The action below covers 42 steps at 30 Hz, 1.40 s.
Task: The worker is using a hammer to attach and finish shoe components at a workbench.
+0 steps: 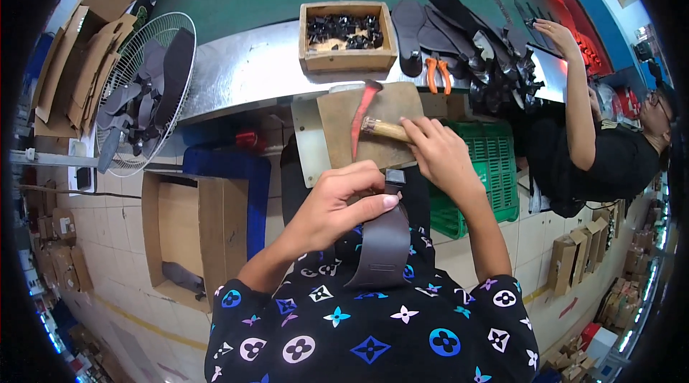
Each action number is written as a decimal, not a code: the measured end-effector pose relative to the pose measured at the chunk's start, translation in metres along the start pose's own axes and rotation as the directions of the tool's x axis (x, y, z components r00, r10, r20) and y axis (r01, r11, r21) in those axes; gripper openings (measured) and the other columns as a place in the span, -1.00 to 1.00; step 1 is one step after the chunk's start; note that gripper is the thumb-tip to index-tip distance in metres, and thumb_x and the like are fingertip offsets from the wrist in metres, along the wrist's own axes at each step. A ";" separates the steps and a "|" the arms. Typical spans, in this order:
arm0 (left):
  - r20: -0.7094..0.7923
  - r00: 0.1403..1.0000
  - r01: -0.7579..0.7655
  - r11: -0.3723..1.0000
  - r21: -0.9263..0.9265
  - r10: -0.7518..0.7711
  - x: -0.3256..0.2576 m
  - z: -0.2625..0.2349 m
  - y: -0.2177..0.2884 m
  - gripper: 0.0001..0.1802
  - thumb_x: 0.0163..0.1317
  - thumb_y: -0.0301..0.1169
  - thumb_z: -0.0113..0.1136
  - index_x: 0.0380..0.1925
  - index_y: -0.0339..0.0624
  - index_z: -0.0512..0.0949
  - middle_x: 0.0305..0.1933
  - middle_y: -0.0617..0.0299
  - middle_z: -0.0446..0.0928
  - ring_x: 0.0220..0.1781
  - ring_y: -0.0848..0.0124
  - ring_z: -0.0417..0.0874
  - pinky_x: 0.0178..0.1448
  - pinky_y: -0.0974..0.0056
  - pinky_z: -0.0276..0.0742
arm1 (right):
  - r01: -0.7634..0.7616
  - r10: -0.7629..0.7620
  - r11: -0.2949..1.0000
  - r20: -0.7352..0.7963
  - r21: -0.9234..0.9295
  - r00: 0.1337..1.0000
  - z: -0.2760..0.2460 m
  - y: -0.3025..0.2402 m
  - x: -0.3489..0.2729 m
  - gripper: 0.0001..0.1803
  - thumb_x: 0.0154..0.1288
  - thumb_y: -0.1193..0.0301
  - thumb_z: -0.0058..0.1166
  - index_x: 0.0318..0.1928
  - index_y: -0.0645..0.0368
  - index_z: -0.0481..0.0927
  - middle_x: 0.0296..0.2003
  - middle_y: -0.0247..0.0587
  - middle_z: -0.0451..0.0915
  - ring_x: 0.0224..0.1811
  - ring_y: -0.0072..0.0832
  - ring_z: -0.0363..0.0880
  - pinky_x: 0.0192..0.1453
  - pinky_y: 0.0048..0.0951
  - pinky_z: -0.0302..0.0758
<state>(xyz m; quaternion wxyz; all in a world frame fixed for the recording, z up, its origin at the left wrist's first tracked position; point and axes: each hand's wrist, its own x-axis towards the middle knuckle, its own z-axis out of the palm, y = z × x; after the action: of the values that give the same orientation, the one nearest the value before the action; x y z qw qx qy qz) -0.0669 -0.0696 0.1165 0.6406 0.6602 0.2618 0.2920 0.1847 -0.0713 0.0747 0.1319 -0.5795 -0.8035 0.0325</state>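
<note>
My left hand (pixel 343 200) is closed round a dark brown shoe sole (pixel 386 247), its thumb pressed along the upper end. A small black block with a grey top (pixel 394 178), which looks like a heel, stands up at that end. The sole's wide part hangs toward my lap. My right hand (pixel 441 150) grips the wooden handle of a hammer (pixel 387 130). The hammer's red head lies over a worn, tan board (pixel 334 114) at the table's near edge, just beyond my left hand. Whether the head touches the board I cannot tell.
A wooden box (pixel 348 65) of small black parts stands on the metal-edged table. Right of it lie orange-handled pliers (pixel 438 74) and several dark soles (pixel 410 28). A wire basket (pixel 188 71) of soles, a cardboard box (pixel 233 239) and green crate (pixel 495 168) flank me. A co-worker (pixel 592 139) sits right.
</note>
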 end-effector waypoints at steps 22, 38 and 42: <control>0.373 0.842 0.539 0.592 -0.599 -0.389 -0.010 0.032 0.026 -0.65 0.53 -0.23 -0.11 -0.15 -0.32 0.53 -0.11 0.15 0.57 -0.02 0.46 0.56 0.13 0.34 0.43 | -0.187 0.020 -0.331 0.205 0.925 0.979 -0.023 -0.073 -0.032 -0.48 0.41 0.06 0.02 -0.08 0.38 0.59 -0.13 0.19 0.62 0.08 -0.08 0.56 0.24 -0.14 0.46; 0.024 0.898 0.402 0.796 -0.452 -0.439 -0.014 0.034 -0.014 -0.64 0.50 -0.24 -0.12 -0.19 -0.32 0.55 -0.10 0.19 0.60 0.00 0.46 0.55 0.13 0.34 0.41 | -0.392 -0.074 -0.153 0.385 0.907 0.920 0.020 -0.063 -0.031 -0.52 0.56 0.16 -0.08 0.21 0.30 0.53 0.12 -0.10 0.63 0.02 -0.51 0.64 0.25 -0.41 0.47; -0.471 0.869 0.162 0.987 -0.012 -0.148 -0.002 -0.014 0.018 -0.70 0.44 -0.25 0.00 -0.20 -0.28 0.58 -0.17 0.16 0.61 -0.15 0.43 0.57 0.06 0.31 0.43 | 0.029 0.217 0.008 -0.030 1.000 0.976 0.017 -0.034 -0.017 -0.45 0.58 0.12 -0.12 0.25 0.38 0.47 0.10 -0.03 0.61 0.10 -0.35 0.62 0.27 -0.33 0.49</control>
<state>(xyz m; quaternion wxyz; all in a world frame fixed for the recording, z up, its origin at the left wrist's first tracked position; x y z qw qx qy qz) -0.0786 -0.0622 0.1346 0.5701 0.5552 0.4655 0.3874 0.1540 -0.0966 0.0619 0.5678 -0.3722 -0.4929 0.5442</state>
